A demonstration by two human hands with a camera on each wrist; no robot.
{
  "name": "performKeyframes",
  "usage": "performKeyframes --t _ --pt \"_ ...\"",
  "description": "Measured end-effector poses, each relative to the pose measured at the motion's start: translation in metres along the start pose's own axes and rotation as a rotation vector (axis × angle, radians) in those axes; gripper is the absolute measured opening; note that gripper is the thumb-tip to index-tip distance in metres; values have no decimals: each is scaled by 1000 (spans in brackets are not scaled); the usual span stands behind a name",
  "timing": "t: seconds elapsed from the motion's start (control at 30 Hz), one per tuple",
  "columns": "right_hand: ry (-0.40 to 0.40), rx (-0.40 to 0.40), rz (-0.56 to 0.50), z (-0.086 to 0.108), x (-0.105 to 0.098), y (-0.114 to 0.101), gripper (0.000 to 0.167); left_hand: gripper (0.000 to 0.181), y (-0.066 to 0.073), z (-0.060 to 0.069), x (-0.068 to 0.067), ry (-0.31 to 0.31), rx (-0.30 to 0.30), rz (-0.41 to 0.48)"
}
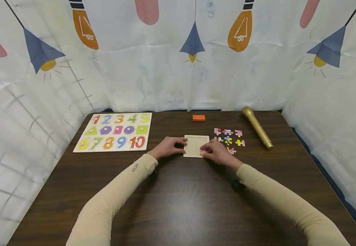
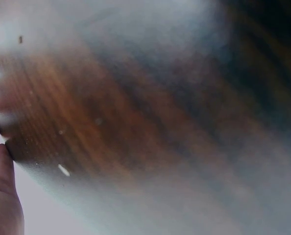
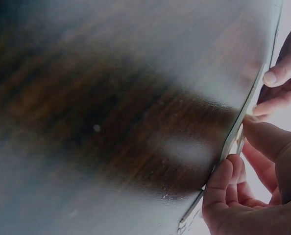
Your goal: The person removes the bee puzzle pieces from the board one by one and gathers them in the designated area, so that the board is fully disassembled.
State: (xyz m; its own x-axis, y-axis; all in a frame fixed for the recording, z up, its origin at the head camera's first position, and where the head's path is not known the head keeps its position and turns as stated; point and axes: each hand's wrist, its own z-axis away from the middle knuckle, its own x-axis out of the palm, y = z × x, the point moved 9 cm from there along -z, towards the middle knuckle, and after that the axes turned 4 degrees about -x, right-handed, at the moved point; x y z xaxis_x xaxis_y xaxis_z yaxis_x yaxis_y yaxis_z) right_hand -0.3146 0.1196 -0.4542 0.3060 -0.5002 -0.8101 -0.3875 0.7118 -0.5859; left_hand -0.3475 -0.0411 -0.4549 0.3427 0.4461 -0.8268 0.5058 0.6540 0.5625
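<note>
A small, pale square puzzle tray with a raised rim lies flat on the table. My left hand holds its left edge, fingers near the upper corner and thumb near the lower one. At the tray's lower right corner my right hand pinches a pink and yellow jigsaw piece, partly hidden by the fingers. Both the right hand and the left hand show at the tray's edge in the right wrist view. Several loose jigsaw pieces lie to the right of the tray.
On the left lies a number puzzle board with coloured digits and shapes. An orange block sits behind the tray. A gold microphone-shaped object lies at the right, beyond the loose pieces. Printed curtains hang around the dark wooden table.
</note>
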Motion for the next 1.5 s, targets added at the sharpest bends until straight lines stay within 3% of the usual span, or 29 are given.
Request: performKeyframes --t 0.97,1.23,1.5 --pt "52 27 -60 8 -11 9 31 38 -1 1 -1 -1 5 -8" --pt "130 -1 -53 25 -29 12 27 38 -1 0 1 0 10 -7" --pt "183 1 -42 56 -52 37 30 39 0 2 0 5 17 2"
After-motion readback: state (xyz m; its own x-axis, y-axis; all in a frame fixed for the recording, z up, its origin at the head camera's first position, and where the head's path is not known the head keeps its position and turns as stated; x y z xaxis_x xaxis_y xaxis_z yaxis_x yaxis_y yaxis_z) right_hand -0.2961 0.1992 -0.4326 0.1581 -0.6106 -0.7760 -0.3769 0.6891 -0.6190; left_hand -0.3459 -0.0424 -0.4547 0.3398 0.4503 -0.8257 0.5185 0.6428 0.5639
